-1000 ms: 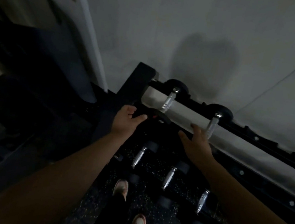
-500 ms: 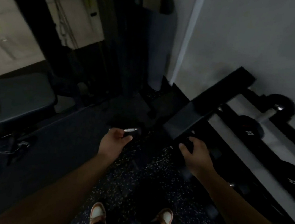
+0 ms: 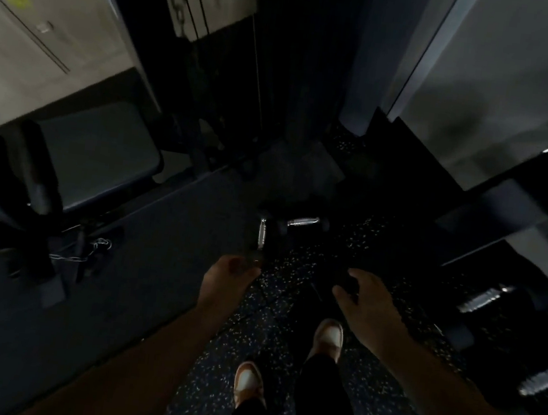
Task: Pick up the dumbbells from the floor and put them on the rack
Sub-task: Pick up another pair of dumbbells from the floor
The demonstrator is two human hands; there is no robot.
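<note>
Both hands are empty, the left hand (image 3: 228,276) half curled, the right hand (image 3: 363,299) loosely open. Two dumbbells (image 3: 302,221) lie on the speckled floor (image 3: 229,391) just ahead of them; the rack (image 3: 507,208), seemingly, is beyond the right hand.

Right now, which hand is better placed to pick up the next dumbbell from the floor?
Probably the left hand. It is empty and sits just below the near dumbbell, whose handle points toward it. The right hand, also empty, is further aside from both dumbbells on the floor.

Dim gym: dark speckled floor (image 3: 215,396), padded bench (image 3: 101,141) left, pale wall (image 3: 522,82) right.
</note>
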